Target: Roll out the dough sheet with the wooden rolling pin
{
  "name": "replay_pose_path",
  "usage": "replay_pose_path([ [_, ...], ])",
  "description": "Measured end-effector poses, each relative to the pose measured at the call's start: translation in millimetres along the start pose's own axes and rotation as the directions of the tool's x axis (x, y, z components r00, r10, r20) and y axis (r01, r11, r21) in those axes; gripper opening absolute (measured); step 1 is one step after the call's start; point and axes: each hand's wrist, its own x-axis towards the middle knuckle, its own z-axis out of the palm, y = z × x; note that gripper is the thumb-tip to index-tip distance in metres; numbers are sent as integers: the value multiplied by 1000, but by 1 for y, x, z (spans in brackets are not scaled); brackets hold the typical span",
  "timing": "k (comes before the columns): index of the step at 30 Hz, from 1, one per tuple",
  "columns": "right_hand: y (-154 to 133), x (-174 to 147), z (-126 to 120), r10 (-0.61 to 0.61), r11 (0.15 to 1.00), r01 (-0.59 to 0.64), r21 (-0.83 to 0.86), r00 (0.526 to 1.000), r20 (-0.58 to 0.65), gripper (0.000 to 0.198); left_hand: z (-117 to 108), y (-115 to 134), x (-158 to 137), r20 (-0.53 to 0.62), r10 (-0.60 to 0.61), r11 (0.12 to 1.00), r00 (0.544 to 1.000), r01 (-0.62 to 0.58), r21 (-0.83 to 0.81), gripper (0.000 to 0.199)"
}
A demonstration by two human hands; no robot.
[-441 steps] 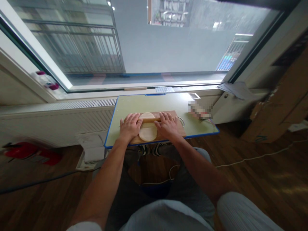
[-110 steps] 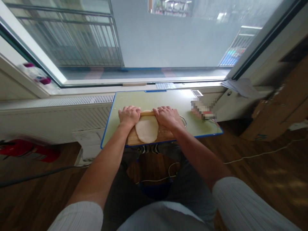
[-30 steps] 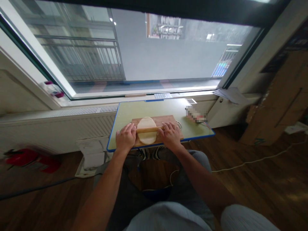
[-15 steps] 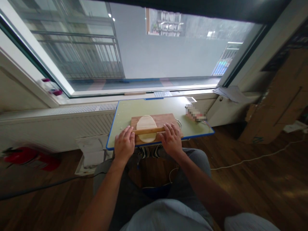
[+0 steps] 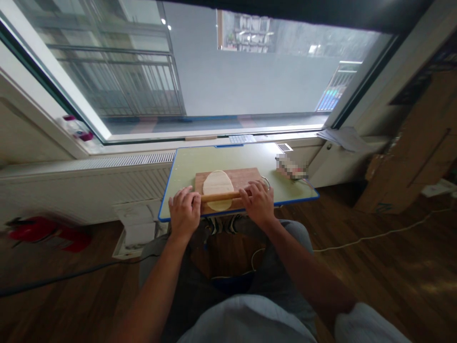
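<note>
A wooden rolling pin (image 5: 220, 196) lies across a flat, roughly oval sheet of pale dough (image 5: 218, 182). The dough rests on a wooden cutting board (image 5: 246, 176) with a metal ring handle at its right end. My left hand (image 5: 184, 209) is closed on the pin's left end, beside the board's left edge. At the other end, my right hand (image 5: 260, 202) grips the pin with bent fingers, near the ring handle. More dough shows on the near side of the pin, and the hands cover both pin ends.
The board sits on a small pale-green table (image 5: 193, 158) with a blue rim. A blurred-out object (image 5: 291, 166) lies at its right. A radiator (image 5: 143, 164) and window stand behind. On the floor at left is a red fire extinguisher (image 5: 50, 233); a cardboard box (image 5: 403, 157) stands right.
The rolling pin now sits slightly lower on the dough, toward me. My right hand has shifted a little to the right, its fingers more bent; the left hand has barely moved.
</note>
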Motion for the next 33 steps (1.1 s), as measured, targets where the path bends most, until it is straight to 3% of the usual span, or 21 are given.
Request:
replay_pose_path([
  [4, -2, 30, 9, 20, 998, -17, -56, 998, 53, 32, 5, 10, 34, 7, -59, 995, 998, 58, 85, 36],
  [8, -3, 32, 17, 31, 993, -19, -119, 994, 102, 39, 7, 13, 44, 85, -88, 986, 992, 74, 151, 39],
  [16, -1, 10, 13, 8, 992, 7, -127, 993, 115, 40, 5, 3, 29, 134, -45, 986, 990, 22, 166, 44],
  [33, 8, -31, 12, -66, 997, 67, 33, 997, -40, 32, -2, -2, -3, 84, 36, 998, 996, -40, 47, 51],
])
